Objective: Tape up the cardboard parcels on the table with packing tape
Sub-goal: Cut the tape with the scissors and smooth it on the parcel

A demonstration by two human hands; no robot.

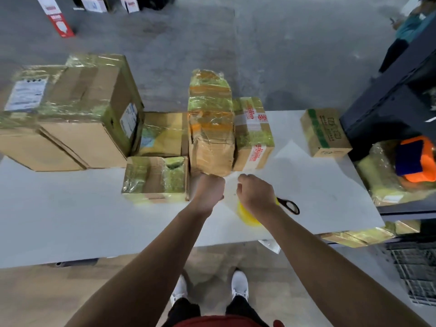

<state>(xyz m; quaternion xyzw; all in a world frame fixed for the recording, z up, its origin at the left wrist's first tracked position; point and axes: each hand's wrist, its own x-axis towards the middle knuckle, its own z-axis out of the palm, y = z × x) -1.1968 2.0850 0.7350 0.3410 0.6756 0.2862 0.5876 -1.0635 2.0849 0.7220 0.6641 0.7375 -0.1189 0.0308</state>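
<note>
Most parcels on the table (70, 220) are seen already wrapped in glossy tape: a large stacked pair (82, 114) at ten o'clock, a tall crumpled parcel (211, 128) at twelve, a red-printed parcel (253, 133) just beside it at one, and a small parcel (153, 178) at nine. A green-taped box (325, 132) is set apart at two o'clock.

The left hand (210, 188) is curled into a fist against the foot of the tall parcel. The right hand (256, 192) is curled just beside it at three o'clock, thumb and forefinger drawn together. What either holds cannot be told; a faint clear strip may be stretched between them. The step is judged to be the drawing out of a fresh length for the tall parcel.

The yellow tape roll (247, 217) lies on the table under the right wrist, at five o'clock from centre, and black-handled scissors (289, 205) lie touching it at three o'clock. Next, the strip would need to be kept taut, pressed flat on the crumpled cardboard, then cut.

The grey concrete floor (259, 55) is seen beyond. A black unit (389, 109) stands at two o'clock, an orange and blue object (417, 159) below it at three. Printed cartons (59, 17) stand at eleven o'clock.
</note>
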